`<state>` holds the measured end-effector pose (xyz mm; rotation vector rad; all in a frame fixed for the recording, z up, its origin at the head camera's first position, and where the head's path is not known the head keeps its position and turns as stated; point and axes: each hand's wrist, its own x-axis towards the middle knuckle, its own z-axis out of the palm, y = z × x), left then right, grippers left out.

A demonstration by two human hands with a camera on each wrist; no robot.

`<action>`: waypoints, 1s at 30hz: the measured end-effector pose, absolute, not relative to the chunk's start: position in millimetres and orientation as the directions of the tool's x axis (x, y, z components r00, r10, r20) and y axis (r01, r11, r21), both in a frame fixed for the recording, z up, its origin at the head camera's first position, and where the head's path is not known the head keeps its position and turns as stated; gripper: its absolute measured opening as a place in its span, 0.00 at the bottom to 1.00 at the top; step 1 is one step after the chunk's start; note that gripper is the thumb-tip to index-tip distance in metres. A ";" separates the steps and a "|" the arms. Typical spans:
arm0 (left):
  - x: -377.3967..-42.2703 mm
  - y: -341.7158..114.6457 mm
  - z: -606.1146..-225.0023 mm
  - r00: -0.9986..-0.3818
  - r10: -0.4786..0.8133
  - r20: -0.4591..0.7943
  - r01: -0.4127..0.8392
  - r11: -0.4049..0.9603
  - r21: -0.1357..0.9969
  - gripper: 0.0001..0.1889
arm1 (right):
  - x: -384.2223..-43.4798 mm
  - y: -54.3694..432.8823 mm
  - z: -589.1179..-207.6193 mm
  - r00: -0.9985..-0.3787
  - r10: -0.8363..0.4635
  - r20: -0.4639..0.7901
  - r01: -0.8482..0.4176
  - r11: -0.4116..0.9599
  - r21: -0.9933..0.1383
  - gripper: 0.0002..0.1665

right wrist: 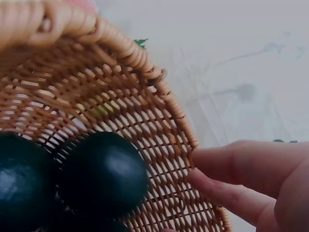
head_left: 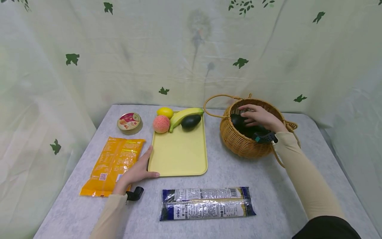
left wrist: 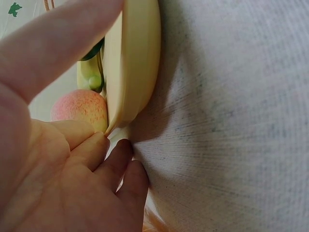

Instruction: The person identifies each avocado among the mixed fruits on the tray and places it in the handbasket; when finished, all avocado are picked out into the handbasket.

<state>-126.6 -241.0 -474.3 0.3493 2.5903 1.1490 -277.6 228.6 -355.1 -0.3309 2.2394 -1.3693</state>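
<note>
My left hand (head_left: 138,171) rests at the near left corner of a yellow tray (head_left: 179,156), thumb by the front edge and straight fingers along the left side. At the tray's far end lie a peach (head_left: 161,124), a lemon (head_left: 165,112), a banana (head_left: 180,117) and a dark avocado (head_left: 191,122). Over the mouth of a wicker basket (head_left: 247,146) reaches my right hand (head_left: 259,118), its fingers extended and holding nothing visible. Several dark green, glossy round fruits (right wrist: 104,174) sit inside the basket, close below that hand.
An orange plastic bag (head_left: 116,162) lies left of the tray, with a round tin (head_left: 129,123) behind it. Across the front lies a long blue-and-clear package (head_left: 207,204). The basket's looped handle (head_left: 219,96) sticks out toward the tray. A pale curtain hangs behind the table.
</note>
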 end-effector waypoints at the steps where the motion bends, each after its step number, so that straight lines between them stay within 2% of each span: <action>1: -126.8 -241.0 -474.2 -0.930 0.331 -0.159 0.105 0.654 0.749 0.60 | -277.4 228.5 -354.2 -0.852 -0.441 -0.281 0.051 0.466 -0.883 0.31; 7: -127.4 -240.7 -473.7 -0.929 0.329 -0.169 0.098 0.659 0.746 0.60 | -273.1 224.8 -346.1 -0.886 -0.399 -0.234 0.053 0.414 -0.909 0.30; 14: -126.6 -241.2 -472.6 -0.930 0.332 -0.160 0.103 0.652 0.751 0.60 | -265.2 208.9 -337.6 -0.914 -0.393 -0.101 0.001 0.246 -0.969 0.26; 20: -125.5 -240.4 -472.3 -0.931 0.330 -0.159 0.102 0.651 0.752 0.60 | -255.1 175.3 -325.9 -0.890 -0.455 -0.029 -0.046 0.152 -0.987 0.26; 30: -125.4 -241.1 -473.9 -0.932 0.330 -0.148 0.110 0.648 0.754 0.60 | -255.1 120.3 -337.9 -0.814 -0.581 0.009 -0.114 0.145 -0.983 0.27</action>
